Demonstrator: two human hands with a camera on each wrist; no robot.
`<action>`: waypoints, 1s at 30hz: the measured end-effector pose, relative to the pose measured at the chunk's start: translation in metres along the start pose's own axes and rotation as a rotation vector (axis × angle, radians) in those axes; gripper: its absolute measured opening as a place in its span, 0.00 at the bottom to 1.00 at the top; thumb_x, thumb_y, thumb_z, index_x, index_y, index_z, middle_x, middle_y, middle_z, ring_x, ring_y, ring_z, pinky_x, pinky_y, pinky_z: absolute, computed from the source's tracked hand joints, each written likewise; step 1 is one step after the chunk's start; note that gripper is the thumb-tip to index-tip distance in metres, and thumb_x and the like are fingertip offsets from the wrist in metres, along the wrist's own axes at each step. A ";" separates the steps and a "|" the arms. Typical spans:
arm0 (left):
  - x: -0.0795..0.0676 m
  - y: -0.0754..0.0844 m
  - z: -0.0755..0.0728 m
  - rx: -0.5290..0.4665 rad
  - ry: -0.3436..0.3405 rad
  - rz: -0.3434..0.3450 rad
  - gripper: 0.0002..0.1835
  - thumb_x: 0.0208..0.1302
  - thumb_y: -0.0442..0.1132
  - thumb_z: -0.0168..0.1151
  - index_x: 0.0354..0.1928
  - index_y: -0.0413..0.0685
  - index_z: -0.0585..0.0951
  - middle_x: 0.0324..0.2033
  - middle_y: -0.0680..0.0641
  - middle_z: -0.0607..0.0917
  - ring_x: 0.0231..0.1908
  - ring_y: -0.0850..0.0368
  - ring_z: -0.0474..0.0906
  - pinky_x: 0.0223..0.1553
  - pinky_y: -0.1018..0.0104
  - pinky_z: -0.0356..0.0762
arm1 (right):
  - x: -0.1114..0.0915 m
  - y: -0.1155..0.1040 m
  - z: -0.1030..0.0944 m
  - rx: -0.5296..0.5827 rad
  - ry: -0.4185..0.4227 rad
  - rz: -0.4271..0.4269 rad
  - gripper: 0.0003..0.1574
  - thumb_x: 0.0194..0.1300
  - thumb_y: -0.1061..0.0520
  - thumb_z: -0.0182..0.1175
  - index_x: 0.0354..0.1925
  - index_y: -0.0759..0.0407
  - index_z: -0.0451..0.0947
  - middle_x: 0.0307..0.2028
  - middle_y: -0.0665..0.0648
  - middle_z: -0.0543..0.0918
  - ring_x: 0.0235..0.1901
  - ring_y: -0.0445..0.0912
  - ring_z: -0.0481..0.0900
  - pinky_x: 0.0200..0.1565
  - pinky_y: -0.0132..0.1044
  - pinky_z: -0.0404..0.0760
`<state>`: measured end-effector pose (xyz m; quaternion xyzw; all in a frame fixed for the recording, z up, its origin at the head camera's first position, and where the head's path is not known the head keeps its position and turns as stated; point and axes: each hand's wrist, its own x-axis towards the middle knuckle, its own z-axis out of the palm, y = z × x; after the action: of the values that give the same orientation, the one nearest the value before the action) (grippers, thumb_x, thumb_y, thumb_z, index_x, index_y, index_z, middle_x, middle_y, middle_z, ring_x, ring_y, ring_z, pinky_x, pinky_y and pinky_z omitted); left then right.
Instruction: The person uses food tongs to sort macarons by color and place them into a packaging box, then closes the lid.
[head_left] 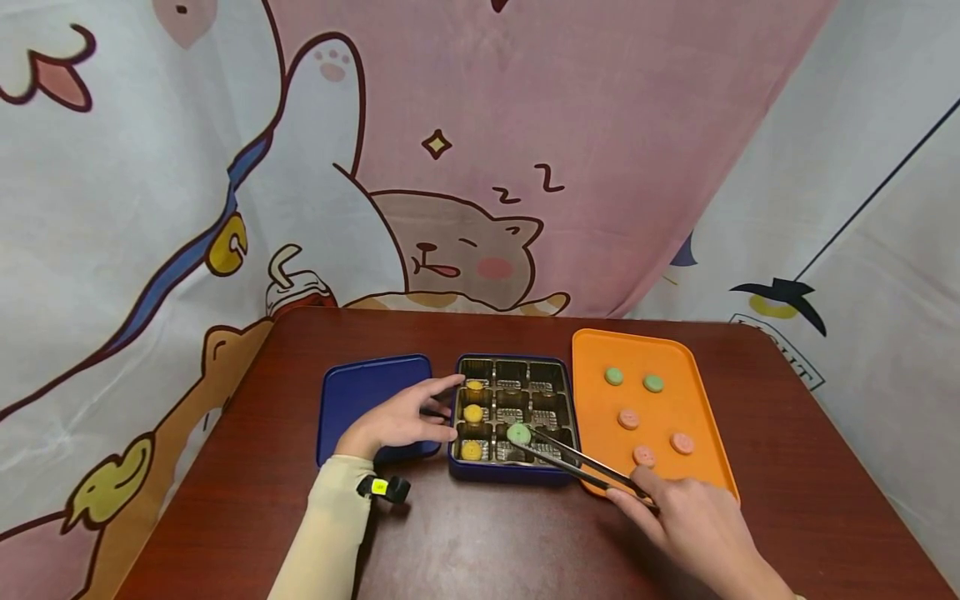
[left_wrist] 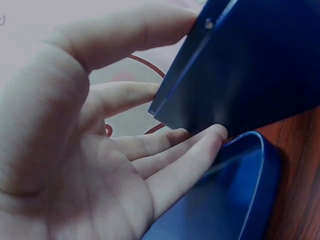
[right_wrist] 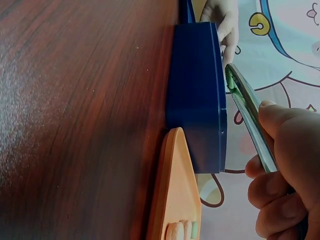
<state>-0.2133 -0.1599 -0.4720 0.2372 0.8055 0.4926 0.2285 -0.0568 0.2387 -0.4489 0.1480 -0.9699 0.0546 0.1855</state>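
My right hand (head_left: 693, 521) grips metal tongs (head_left: 592, 462), whose tips pinch a green macaron (head_left: 518, 433). The macaron is over the front middle compartment of a dark blue tin (head_left: 510, 473) with a gold divided insert. In the right wrist view the green edge shows at the tong tips (right_wrist: 231, 75), just above the tin's rim. Three yellow macarons (head_left: 472, 413) fill the tin's left column, one per compartment. At the tin's left side, my left hand (head_left: 401, 417) spreads its fairly straight fingers and touches the wall with its fingertips (left_wrist: 216, 134).
Right of the tin lies an orange tray (head_left: 600, 343) with two green macarons (head_left: 653, 383) at the back and three pink macarons (head_left: 682, 442) nearer me. A blue lid (head_left: 375, 387) lies left of the tin, partly under my left hand. A printed curtain (head_left: 600, 125) hangs behind the table.
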 end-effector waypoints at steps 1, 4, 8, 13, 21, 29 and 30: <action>0.000 0.000 0.000 0.002 -0.001 0.004 0.50 0.66 0.41 0.75 0.84 0.53 0.57 0.79 0.40 0.59 0.66 0.43 0.76 0.62 0.49 0.81 | 0.000 0.000 0.000 -0.002 0.002 -0.003 0.28 0.62 0.33 0.73 0.23 0.38 0.66 0.13 0.37 0.53 0.13 0.36 0.51 0.16 0.33 0.52; 0.000 0.000 0.000 0.007 -0.003 0.000 0.50 0.66 0.41 0.75 0.84 0.54 0.57 0.80 0.41 0.59 0.66 0.43 0.76 0.62 0.50 0.82 | 0.000 0.000 0.001 -0.004 0.014 -0.019 0.28 0.62 0.33 0.73 0.23 0.38 0.66 0.13 0.37 0.53 0.13 0.36 0.51 0.16 0.33 0.52; 0.001 -0.001 0.000 0.010 -0.002 0.001 0.50 0.66 0.41 0.75 0.84 0.54 0.57 0.80 0.41 0.59 0.66 0.43 0.76 0.61 0.50 0.82 | -0.001 0.000 0.002 -0.005 0.025 -0.032 0.29 0.62 0.32 0.73 0.22 0.37 0.64 0.13 0.36 0.53 0.13 0.34 0.51 0.16 0.32 0.51; 0.000 0.000 0.000 0.001 -0.006 0.003 0.50 0.66 0.41 0.75 0.84 0.53 0.57 0.80 0.39 0.59 0.66 0.41 0.76 0.62 0.49 0.81 | -0.001 -0.001 0.002 -0.010 0.017 -0.033 0.29 0.62 0.32 0.72 0.23 0.37 0.64 0.14 0.36 0.53 0.13 0.35 0.51 0.17 0.32 0.51; 0.000 -0.001 -0.001 0.001 -0.007 0.004 0.49 0.67 0.42 0.75 0.84 0.53 0.58 0.79 0.39 0.59 0.66 0.41 0.76 0.62 0.48 0.81 | 0.001 -0.001 -0.001 -0.024 -0.016 -0.014 0.26 0.63 0.32 0.72 0.25 0.39 0.68 0.13 0.38 0.54 0.13 0.36 0.51 0.16 0.33 0.52; -0.001 0.000 0.000 0.005 -0.007 0.006 0.49 0.67 0.41 0.75 0.84 0.53 0.58 0.79 0.39 0.59 0.66 0.41 0.76 0.62 0.48 0.81 | 0.001 -0.001 -0.001 -0.016 -0.013 -0.007 0.26 0.62 0.33 0.73 0.25 0.39 0.68 0.13 0.38 0.54 0.13 0.36 0.52 0.16 0.34 0.52; -0.001 -0.001 0.000 0.005 -0.007 0.006 0.49 0.67 0.41 0.75 0.84 0.53 0.58 0.79 0.38 0.59 0.66 0.41 0.76 0.62 0.48 0.81 | 0.001 -0.001 -0.001 -0.014 -0.020 -0.001 0.25 0.63 0.33 0.72 0.25 0.39 0.69 0.13 0.38 0.54 0.13 0.37 0.52 0.16 0.34 0.53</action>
<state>-0.2129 -0.1609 -0.4722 0.2421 0.8051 0.4906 0.2292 -0.0570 0.2378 -0.4477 0.1475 -0.9720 0.0461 0.1770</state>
